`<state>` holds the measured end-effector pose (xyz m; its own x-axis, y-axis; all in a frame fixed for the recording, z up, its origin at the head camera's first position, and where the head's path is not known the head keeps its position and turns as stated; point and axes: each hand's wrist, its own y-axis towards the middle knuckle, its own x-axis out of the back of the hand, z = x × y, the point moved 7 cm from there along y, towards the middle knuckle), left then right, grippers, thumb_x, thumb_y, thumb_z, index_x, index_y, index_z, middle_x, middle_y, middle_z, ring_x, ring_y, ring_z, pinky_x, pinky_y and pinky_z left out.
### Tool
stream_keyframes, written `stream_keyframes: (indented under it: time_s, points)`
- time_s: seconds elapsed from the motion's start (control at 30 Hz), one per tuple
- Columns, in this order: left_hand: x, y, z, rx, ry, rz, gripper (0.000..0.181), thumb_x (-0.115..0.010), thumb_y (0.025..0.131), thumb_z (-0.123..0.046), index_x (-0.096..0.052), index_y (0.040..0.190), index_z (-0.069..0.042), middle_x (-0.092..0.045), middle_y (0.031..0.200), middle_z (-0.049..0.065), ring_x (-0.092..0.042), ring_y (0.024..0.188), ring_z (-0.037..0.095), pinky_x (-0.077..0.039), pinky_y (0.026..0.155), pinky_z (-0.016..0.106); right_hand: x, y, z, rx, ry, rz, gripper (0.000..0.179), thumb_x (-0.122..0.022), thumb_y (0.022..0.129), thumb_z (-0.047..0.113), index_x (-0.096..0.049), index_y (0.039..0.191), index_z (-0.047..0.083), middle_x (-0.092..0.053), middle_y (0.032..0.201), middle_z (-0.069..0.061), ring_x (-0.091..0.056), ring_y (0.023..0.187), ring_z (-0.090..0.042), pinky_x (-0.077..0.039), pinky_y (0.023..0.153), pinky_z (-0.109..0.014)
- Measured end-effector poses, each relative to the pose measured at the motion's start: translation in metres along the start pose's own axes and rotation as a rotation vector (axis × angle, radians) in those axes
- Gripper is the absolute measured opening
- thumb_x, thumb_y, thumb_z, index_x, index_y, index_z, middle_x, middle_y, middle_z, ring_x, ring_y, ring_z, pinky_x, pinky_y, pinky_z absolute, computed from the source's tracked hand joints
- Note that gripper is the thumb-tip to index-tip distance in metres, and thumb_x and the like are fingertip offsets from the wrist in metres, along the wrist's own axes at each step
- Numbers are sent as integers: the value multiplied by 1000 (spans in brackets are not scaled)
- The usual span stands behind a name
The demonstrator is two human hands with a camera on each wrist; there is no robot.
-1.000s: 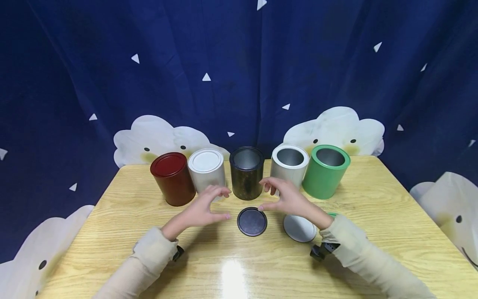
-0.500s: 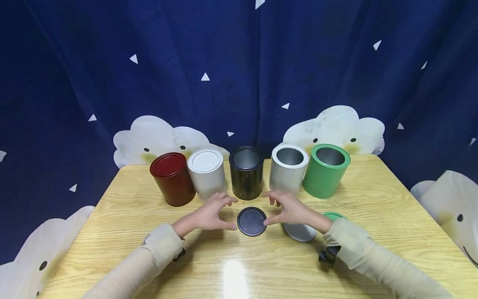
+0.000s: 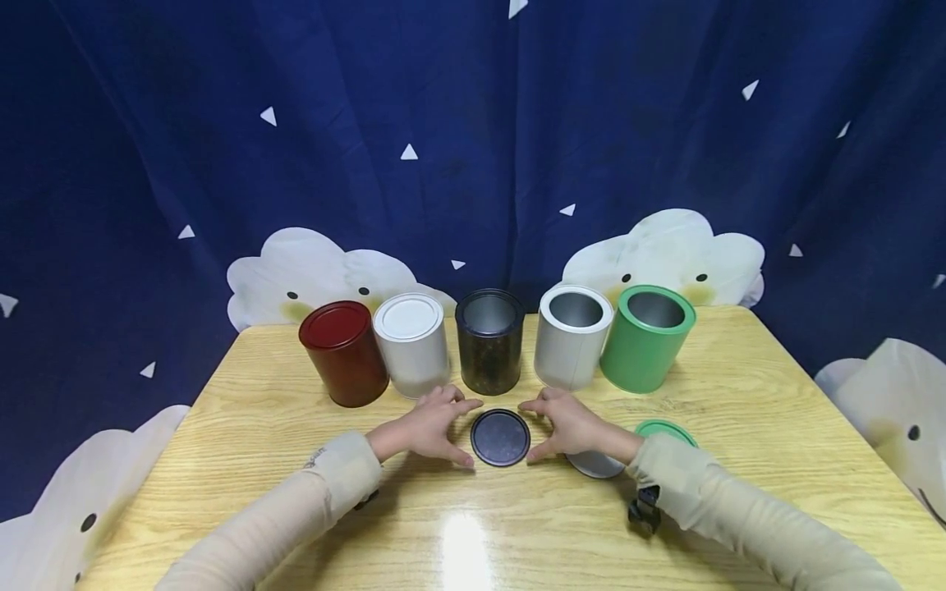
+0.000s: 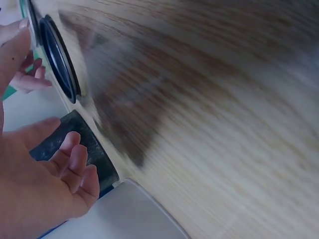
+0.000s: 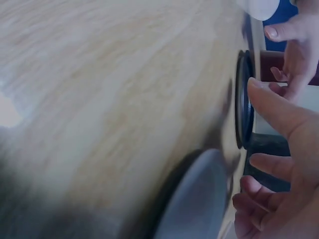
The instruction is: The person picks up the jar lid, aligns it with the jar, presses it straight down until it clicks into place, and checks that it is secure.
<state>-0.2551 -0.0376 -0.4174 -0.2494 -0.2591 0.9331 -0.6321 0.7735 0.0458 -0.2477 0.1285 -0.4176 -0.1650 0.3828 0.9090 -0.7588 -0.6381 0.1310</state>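
A round black lid (image 3: 500,437) lies flat on the table in front of the black can (image 3: 491,357), whose top is uncovered. My left hand (image 3: 434,427) is at the lid's left side, thumb and forefinger spread apart. From the right, my right hand (image 3: 572,428) faces it with thumb and forefinger parted in the same way. Both hands hold nothing. In the left wrist view, the black lid (image 4: 61,59) shows beyond the left fingers. The right wrist view has the black lid (image 5: 243,99) just past the right thumb tip. A white lid (image 3: 597,466) is partly hidden under the right hand.
A red can (image 3: 343,355) and a white can (image 3: 411,345), both lidded, stand left of the black one. To its right are an uncovered white can (image 3: 571,349) and an uncovered green can (image 3: 645,349). A green lid (image 3: 665,428) lies near the right sleeve.
Both hands have come down and nearer to the person, closing in on the black lid from either side. The lids and cans have stayed in place.
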Motion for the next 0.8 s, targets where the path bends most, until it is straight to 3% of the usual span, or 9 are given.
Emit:
stream_keyframes:
  time_s: [0.3,0.8]
  points:
    - [-12,8,0,91,91,109,78,-78,66,-43,-49,131,-10,-46,104,4,-37,90,19,-32,75,35,-10,2,1,-30,-69,20,69,-84,57,37,-62,113,4,-47,83,-1,-41,76,-16,-33,61,-27]
    - [-14,13,-4,115,188,55,69,-77,67,-46,-58,121,-8,-48,100,4,-41,88,20,-33,70,33,-11,5,3,-42,-75,12,70,-84,56,37,-63,115,6,-45,83,1,-39,76,-16,-30,60,-27]
